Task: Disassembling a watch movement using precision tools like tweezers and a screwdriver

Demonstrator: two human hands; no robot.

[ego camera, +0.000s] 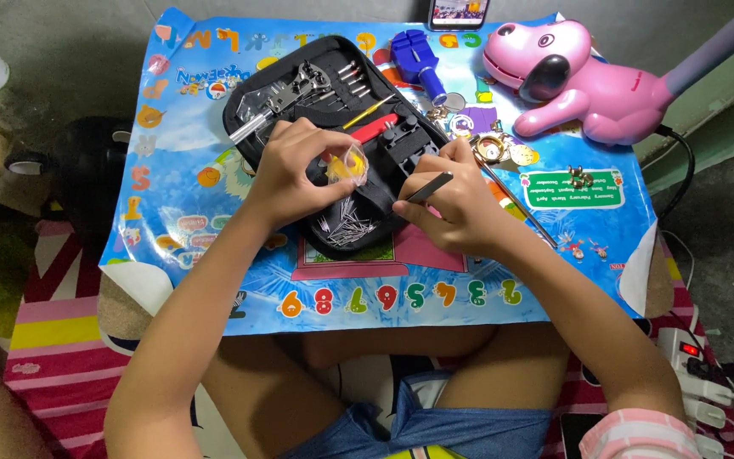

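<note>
So the left hand [295,174] is pinching a small clear plastic bag [348,164] with something yellow in it, held right over the open black tool case [252,102]. The right hand [460,204] is closed around slim metal tweezers [429,188], tips pointing toward the bag and not quite touching it as far as I can tell. Just below the bag there's a loose pile of thin metal pins [346,225] lying in the case. The case sits on a blue kids' poster mat [172,221] with colourful numbers, spread over the table. Up top there's a blue plastic tool [414,55], a pink dog-shaped lamp [571,76], and some gold watch parts [494,149] just beside the right hand.
</note>
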